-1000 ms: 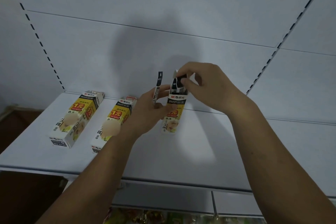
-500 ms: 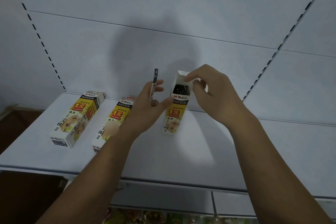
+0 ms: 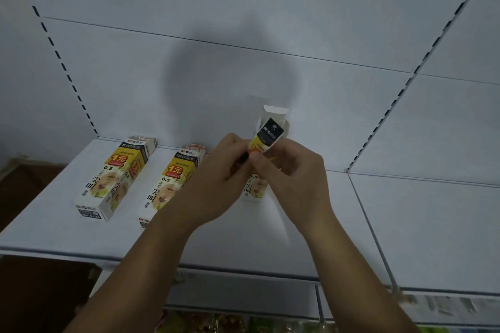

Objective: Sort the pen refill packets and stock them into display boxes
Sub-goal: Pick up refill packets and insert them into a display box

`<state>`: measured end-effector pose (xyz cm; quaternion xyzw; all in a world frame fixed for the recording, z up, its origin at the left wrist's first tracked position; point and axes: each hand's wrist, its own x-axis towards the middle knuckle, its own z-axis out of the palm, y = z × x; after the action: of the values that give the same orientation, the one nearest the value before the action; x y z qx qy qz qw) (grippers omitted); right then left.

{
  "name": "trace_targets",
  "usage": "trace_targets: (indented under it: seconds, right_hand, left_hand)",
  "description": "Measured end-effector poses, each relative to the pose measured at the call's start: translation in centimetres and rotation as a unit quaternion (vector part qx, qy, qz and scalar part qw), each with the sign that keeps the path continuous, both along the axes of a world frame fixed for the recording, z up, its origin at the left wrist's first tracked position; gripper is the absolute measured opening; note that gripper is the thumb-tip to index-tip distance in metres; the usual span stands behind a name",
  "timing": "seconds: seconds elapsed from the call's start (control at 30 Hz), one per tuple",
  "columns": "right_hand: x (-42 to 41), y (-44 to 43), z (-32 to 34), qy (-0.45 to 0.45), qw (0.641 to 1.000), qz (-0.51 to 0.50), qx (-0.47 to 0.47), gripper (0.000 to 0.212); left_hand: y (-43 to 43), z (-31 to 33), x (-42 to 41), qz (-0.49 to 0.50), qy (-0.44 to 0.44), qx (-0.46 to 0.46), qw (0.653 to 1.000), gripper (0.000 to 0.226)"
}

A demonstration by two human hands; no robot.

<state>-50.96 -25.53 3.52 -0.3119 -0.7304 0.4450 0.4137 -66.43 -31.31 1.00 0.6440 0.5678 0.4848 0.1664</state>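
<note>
Three yellow-and-white display boxes lie on the white shelf: the left box, the middle box and the right box, whose top flap stands open. A pen refill packet with a black top and yellow band sits tilted at that open mouth. My left hand and my right hand meet just below it, and the fingertips of both pinch its lower end. The hands hide the middle of the right box.
White back panels with slotted uprights rise behind the shelf. A shelf seam runs front to back on the right. Colourful goods show on the level below, and dark flooring lies at the far left.
My left hand has carried the thin refill packet rightward from beside the right box to its open mouth. My right hand has left the flap and come down onto the packet.
</note>
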Motion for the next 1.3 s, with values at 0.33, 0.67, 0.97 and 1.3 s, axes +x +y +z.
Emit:
trace_targets:
  seconds: [0.33,0.67,0.97,1.3]
  right_hand:
    - [2.8,3.6,5.1,0.106,0.980,-0.134,0.101,0.010]
    - [1.3,7.0,6.1,-0.025,0.984,-0.068,0.165,0.006]
    - [0.1,7.5,3.5,-0.209,0.954,0.051,0.208,0.005]
    - [0.7,7.3,3.6,-0.281,0.913,0.070,0.288,0.006]
  left_hand:
    - [1.4,-0.8,-1.0,0.104,-0.019,0.048,0.993,0.054]
    - [5.0,-2.3,-1.0,0.019,-0.084,-0.112,0.990,0.075]
    - [4.9,-2.4,-1.1,0.028,-0.064,-0.109,0.992,0.059]
    - [4.9,-2.5,-1.3,0.031,-0.063,-0.103,0.992,0.053]
